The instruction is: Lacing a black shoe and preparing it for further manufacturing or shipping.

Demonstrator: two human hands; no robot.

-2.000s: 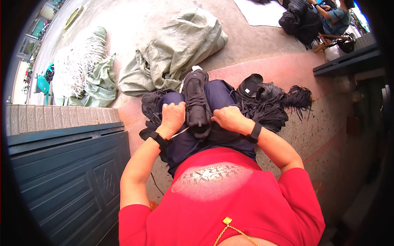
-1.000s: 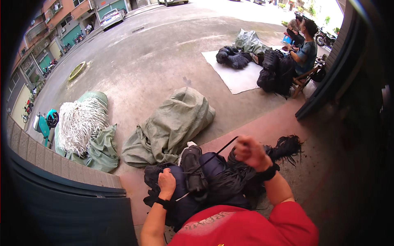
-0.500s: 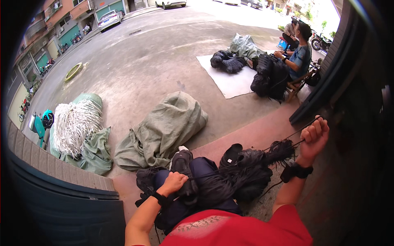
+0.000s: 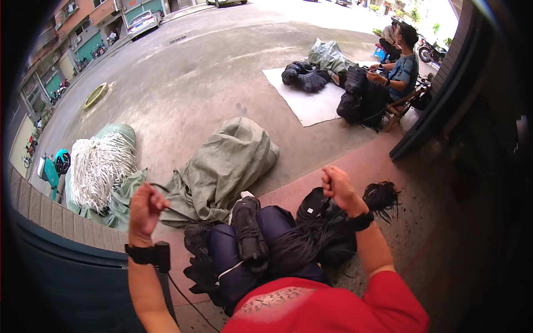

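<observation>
My left hand is raised at the left, its fingers closed on a black lace that runs down to the dark bundle beside my left knee. My right hand hangs above the right side of my lap with curled fingers; whatever they grip, if anything, cannot be made out. Between the hands, a black shoe rests on my lap. A thick hank of black laces lies across my right thigh, its loose ends fanning out to the right. Another black shoe-like piece sits beyond my right knee.
Ahead lies a grey-green woven sack. Left of it, white laces are heaped on a green sack. At the far right a seated person handles something by black bundles on a white sheet. A dark door edge stands right.
My left hand has left the shoe and swung up to the left, drawing a lace. My right hand has come down and inward from the far right, where it held stretched laces.
</observation>
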